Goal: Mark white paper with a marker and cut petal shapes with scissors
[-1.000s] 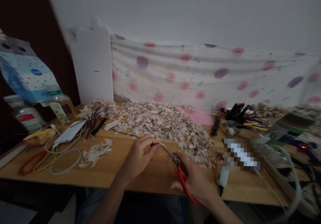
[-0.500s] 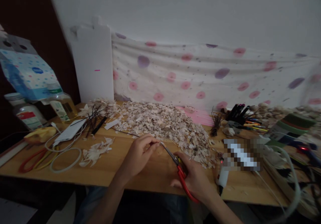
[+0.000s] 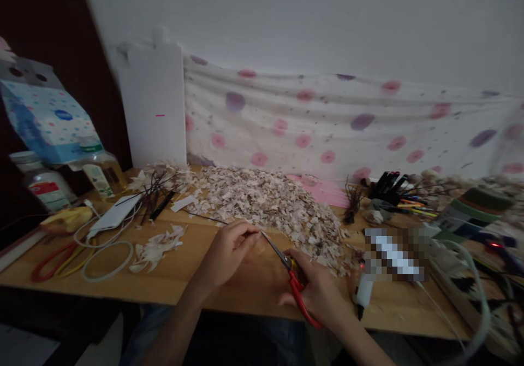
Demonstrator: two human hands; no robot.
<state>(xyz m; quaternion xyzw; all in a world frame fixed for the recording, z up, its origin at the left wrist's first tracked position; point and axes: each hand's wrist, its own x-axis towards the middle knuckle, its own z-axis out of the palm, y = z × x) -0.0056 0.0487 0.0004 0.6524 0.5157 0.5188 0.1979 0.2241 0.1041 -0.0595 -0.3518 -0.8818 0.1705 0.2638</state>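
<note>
Although the light is dim, the bench (image 3: 262, 287) can be followed from left to right. Red-and-yellow cable loops (image 3: 53, 262) and a white cable (image 3: 108, 259) are laid near the left end, with a white power bank (image 3: 112, 213) beyond them. A small pile of pale curled flakes (image 3: 155, 248) is left on bare wood, while a bunch of dark stems (image 3: 152, 194) is propped against the left end of a much larger flake heap (image 3: 262, 202).

The fingers of the left hand (image 3: 225, 257) are curled closed, and a thin dark stem (image 3: 207, 218) is seemingly pinched by them, though the contact is hidden. It is laid across the bench, just in front of the heap. The right hand (image 3: 317, 295) is closed around red-handled scissors (image 3: 297, 292), whose nearly closed blades reach almost to the left fingers.

The stem is judged light, stiff and brittle, so it would best be held by the fingertips near the blades. The flakes are judged light and fragile, easily scattered, and better scooped than squeezed.

Farther right, a white glue gun (image 3: 364, 292), black markers (image 3: 387, 184) and a power strip (image 3: 454, 270) are placed.
</note>
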